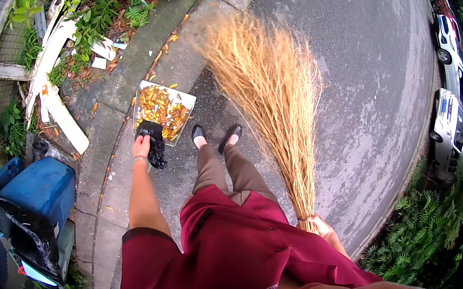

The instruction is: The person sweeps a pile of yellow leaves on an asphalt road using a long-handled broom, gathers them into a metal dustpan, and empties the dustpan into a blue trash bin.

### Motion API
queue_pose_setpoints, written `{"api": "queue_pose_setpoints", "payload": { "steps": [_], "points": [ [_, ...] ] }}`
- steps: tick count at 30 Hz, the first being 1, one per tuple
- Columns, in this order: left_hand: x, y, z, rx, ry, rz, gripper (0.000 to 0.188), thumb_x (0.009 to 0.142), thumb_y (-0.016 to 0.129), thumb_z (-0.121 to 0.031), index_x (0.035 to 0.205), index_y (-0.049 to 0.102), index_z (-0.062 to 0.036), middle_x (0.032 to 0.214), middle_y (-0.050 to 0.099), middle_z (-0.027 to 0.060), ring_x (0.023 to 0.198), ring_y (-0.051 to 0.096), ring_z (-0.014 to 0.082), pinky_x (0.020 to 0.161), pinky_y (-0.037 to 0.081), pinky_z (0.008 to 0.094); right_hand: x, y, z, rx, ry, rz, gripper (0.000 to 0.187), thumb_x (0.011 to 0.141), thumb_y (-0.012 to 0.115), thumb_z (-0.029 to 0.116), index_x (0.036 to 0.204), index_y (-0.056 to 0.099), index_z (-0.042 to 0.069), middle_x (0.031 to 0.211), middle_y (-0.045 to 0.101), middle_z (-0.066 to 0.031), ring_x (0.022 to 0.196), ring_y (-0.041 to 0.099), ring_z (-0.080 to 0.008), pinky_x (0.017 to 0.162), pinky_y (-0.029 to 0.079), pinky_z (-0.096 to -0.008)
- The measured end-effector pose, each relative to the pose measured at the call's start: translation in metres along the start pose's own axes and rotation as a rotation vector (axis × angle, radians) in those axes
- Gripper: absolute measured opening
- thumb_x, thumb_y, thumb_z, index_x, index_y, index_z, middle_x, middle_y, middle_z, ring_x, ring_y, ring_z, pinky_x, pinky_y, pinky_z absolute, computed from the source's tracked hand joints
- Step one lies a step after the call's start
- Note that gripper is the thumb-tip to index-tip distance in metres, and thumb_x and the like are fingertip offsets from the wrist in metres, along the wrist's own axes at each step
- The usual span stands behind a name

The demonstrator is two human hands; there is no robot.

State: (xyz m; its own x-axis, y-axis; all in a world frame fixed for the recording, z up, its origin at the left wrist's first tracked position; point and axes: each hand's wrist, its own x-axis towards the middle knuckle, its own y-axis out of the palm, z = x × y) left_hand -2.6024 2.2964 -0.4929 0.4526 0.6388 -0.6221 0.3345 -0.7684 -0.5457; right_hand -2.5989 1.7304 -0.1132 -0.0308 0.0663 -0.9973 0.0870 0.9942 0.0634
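My left hand point(142, 146) is closed on a crumpled black plastic bag point(155, 150) at the near edge of a pale, square dustpan point(185, 99). Whether a handle lies under the bag is hidden. Yellow and brown leaves point(162, 108) with a few white scraps fill much of the pan. On the other side, my right hand point(322, 226) grips the bound end of a long straw broom point(287, 125). The broom's bristles fan out away from me over the road, blurred at their far tips.
The kerb point(108, 175) runs along my left, with fallen leaves in its gutter. Beyond it stand a blue wheeled bin point(38, 187) with a black liner, white boards point(64, 117) and green plants point(103, 15). Parked cars point(447, 110) and bushes point(425, 236) line the far right.
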Motion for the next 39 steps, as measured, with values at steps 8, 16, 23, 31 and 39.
{"api": "queue_pose_setpoints", "payload": {
  "steps": [8, 16, 23, 31, 39],
  "points": [
    [-0.108, -0.056, 0.031, -0.657, -0.137, -0.146, 0.021, 0.077, 0.056, -0.009, 0.097, 0.057, -0.0006, 0.083, 0.056, -0.0013, 0.071, 0.048, 0.0057, 0.063, 0.041, 0.0208, 0.046, 0.015, -0.013, 0.365, -0.131, 0.176, 0.056, 0.064, 0.051, 0.052, 0.094, 0.053, 0.006, 0.070, 0.053, -0.0130, 0.060, 0.051, -0.0234, 0.054, 0.043, -0.0352],
    [-0.123, -0.085, 0.050, -0.716, 0.012, -0.079, 0.011, 0.079, 0.053, -0.007, 0.069, 0.051, -0.0120, 0.059, 0.045, -0.0059, 0.052, 0.038, 0.0031, 0.046, 0.029, 0.0190, 0.156, 0.080, -0.013, 0.391, -0.013, 0.333, 0.051, 0.071, 0.049, 0.051, 0.090, 0.045, 0.004, 0.070, 0.049, -0.0123, 0.058, 0.049, -0.0208, 0.053, 0.044, -0.0300],
    [-0.145, -0.144, 0.085, -0.646, -0.031, -0.088, 0.015, 0.077, 0.054, -0.007, 0.064, 0.049, -0.0134, 0.056, 0.043, -0.0072, 0.049, 0.035, 0.0029, 0.044, 0.026, 0.0195, 0.110, 0.089, -0.087, 0.342, -0.048, 0.480, 0.057, 0.067, 0.047, 0.056, 0.092, 0.048, 0.004, 0.069, 0.047, -0.0101, 0.056, 0.044, -0.0189, 0.050, 0.039, -0.0294],
    [-0.112, -0.139, 0.143, -0.407, -0.106, -0.025, 0.008, 0.074, 0.054, -0.008, 0.067, 0.052, -0.0079, 0.062, 0.044, -0.0084, 0.058, 0.037, 0.0030, 0.051, 0.031, 0.0205, 0.122, 0.097, -0.002, 0.166, -0.309, 0.208, 0.059, 0.069, 0.047, 0.056, 0.092, 0.049, 0.002, 0.069, 0.054, -0.0134, 0.055, 0.053, -0.0225, 0.045, 0.046, -0.0331],
    [-0.021, -0.148, 0.197, -0.104, -0.028, 0.077, 0.007, 0.076, 0.051, -0.011, 0.070, 0.053, -0.0099, 0.060, 0.045, -0.0067, 0.055, 0.038, 0.0038, 0.049, 0.030, 0.0207, 0.241, 0.181, 0.116, -0.397, -0.256, 0.013, 0.051, 0.068, 0.059, 0.048, 0.091, 0.050, 0.003, 0.069, 0.055, -0.0105, 0.059, 0.056, -0.0221, 0.054, 0.049, -0.0348]
  ]
}}
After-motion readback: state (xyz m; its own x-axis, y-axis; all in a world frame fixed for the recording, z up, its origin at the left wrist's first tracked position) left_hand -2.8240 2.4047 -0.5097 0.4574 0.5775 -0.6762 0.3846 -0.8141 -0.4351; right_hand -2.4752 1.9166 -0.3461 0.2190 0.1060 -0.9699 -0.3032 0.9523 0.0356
